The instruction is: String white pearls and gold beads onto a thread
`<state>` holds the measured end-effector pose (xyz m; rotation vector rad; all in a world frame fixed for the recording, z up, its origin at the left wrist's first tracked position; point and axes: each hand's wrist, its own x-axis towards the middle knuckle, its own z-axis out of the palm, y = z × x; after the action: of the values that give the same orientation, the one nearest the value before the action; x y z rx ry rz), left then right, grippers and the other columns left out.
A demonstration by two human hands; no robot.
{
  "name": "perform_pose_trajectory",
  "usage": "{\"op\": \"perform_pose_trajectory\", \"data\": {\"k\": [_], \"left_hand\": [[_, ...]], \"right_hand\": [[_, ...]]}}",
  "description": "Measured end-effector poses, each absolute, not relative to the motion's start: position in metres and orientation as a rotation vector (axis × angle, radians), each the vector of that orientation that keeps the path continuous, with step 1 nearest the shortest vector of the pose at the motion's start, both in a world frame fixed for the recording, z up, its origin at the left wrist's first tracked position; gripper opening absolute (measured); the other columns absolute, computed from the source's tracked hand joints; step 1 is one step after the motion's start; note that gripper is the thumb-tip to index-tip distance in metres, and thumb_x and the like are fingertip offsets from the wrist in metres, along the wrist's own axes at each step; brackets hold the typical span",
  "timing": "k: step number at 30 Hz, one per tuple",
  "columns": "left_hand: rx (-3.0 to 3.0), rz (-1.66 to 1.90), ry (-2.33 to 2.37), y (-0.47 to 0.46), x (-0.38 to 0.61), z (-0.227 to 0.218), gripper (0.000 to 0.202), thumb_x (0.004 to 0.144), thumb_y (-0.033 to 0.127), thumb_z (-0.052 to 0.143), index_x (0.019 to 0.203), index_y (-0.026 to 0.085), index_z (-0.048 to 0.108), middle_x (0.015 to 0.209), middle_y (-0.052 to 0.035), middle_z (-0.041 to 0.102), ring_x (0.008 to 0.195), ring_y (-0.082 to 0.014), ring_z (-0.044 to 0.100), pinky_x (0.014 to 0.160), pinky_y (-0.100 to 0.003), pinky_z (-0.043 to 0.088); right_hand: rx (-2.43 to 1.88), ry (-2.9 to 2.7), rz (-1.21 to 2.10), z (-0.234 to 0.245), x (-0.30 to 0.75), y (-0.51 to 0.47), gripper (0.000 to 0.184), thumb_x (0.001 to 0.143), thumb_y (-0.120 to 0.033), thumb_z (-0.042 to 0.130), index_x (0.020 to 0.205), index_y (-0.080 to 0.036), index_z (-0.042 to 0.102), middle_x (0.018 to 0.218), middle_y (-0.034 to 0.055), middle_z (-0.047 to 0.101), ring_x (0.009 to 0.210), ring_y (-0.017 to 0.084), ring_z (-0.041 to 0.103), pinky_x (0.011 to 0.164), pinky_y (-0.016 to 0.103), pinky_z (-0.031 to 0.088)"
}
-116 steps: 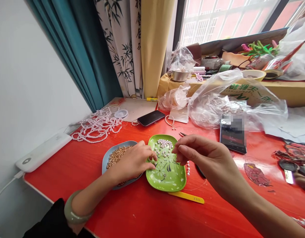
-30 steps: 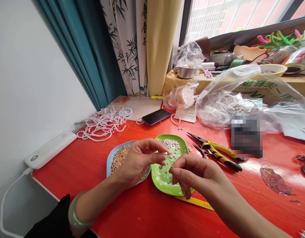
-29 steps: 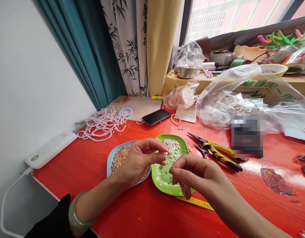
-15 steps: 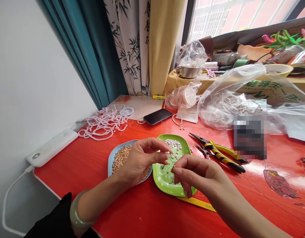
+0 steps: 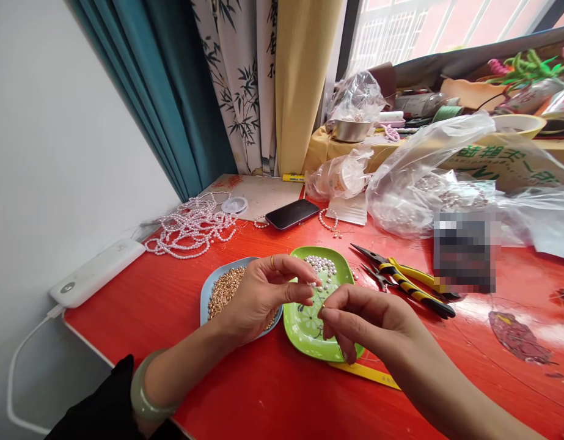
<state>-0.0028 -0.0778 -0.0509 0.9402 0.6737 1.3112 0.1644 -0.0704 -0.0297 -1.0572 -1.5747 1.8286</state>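
My left hand [image 5: 263, 296] is raised over a blue plate [image 5: 210, 288] of small gold-coloured pieces and pinches a white pearl bead [image 5: 311, 284] between thumb and forefinger. My right hand [image 5: 368, 321] is just right of it, its fingertips pinched on a thin pin or wire that points up at the bead. Both hands hover over a green plate [image 5: 309, 333] with a heap of pearl beads [image 5: 322, 266] at its far end.
Yellow-handled pliers [image 5: 407, 284] lie right of the green plate, a yellow ruler [image 5: 368, 374] in front of it. Pearl strands [image 5: 192, 226], a phone [image 5: 291, 214], a white power bank [image 5: 96, 272] and plastic bags [image 5: 428, 183] lie on the red table [image 5: 272, 391].
Earlier my left hand lay on the blue plate and my right hand was over the pliers. Now both hands are lifted and meet at the bead. In the last second they hardly moved.
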Motion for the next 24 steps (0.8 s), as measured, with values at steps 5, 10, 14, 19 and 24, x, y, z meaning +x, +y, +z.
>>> {"op": "perform_pose_trajectory", "data": {"k": [5, 10, 14, 19, 24], "left_hand": [[1.029, 1.321, 0.710, -0.0790, -0.0041, -0.0526, 0.022, 0.065, 0.005, 0.074, 0.081, 0.020, 0.070, 0.070, 0.0029, 0.063, 0.066, -0.0067, 0.057, 0.061, -0.015, 0.049], [1.072, 1.296, 0.782, -0.0804, -0.0038, -0.0526, 0.017, 0.063, 0.008, 0.076, 0.075, 0.017, 0.069, 0.068, 0.0020, 0.065, 0.066, -0.0083, 0.059, 0.065, -0.018, 0.049], [1.053, 1.282, 0.826, -0.0806, -0.0042, -0.0509, 0.015, 0.061, 0.011, 0.078, 0.072, 0.017, 0.070, 0.069, 0.0006, 0.068, 0.067, -0.0101, 0.061, 0.064, -0.020, 0.049], [1.061, 1.270, 0.847, -0.0803, -0.0052, -0.0508, 0.008, 0.069, 0.025, 0.073, 0.073, 0.018, 0.073, 0.071, -0.0021, 0.069, 0.060, -0.0103, 0.058, 0.059, -0.022, 0.048], [1.114, 1.227, 0.890, -0.0792, -0.0057, -0.0510, 0.007, 0.069, 0.025, 0.073, 0.070, 0.019, 0.074, 0.071, -0.0027, 0.067, 0.063, -0.0110, 0.054, 0.059, -0.022, 0.045]], "right_hand": [[-1.037, -1.561, 1.831, -0.0305, 0.1635, -0.0696, 0.021, 0.074, -0.035, 0.064, 0.064, -0.017, 0.058, 0.058, -0.0036, 0.054, 0.049, 0.006, 0.046, 0.049, 0.020, 0.037], [-1.036, -1.569, 1.813, -0.0308, 0.1650, -0.0698, 0.020, 0.075, -0.034, 0.064, 0.065, -0.017, 0.059, 0.058, -0.0037, 0.055, 0.050, 0.006, 0.047, 0.051, 0.020, 0.039], [-1.050, -1.557, 1.803, -0.0306, 0.1643, -0.0694, 0.019, 0.075, -0.034, 0.064, 0.066, -0.017, 0.059, 0.060, -0.0031, 0.056, 0.050, 0.007, 0.048, 0.051, 0.020, 0.039], [-1.043, -1.546, 1.805, -0.0319, 0.1632, -0.0677, 0.022, 0.073, -0.037, 0.065, 0.066, -0.017, 0.060, 0.060, -0.0023, 0.056, 0.049, 0.007, 0.047, 0.047, 0.020, 0.037], [-1.047, -1.552, 1.795, -0.0335, 0.1629, -0.0649, 0.021, 0.067, -0.036, 0.071, 0.064, -0.017, 0.061, 0.057, -0.0027, 0.056, 0.048, 0.007, 0.046, 0.046, 0.020, 0.037]]}}
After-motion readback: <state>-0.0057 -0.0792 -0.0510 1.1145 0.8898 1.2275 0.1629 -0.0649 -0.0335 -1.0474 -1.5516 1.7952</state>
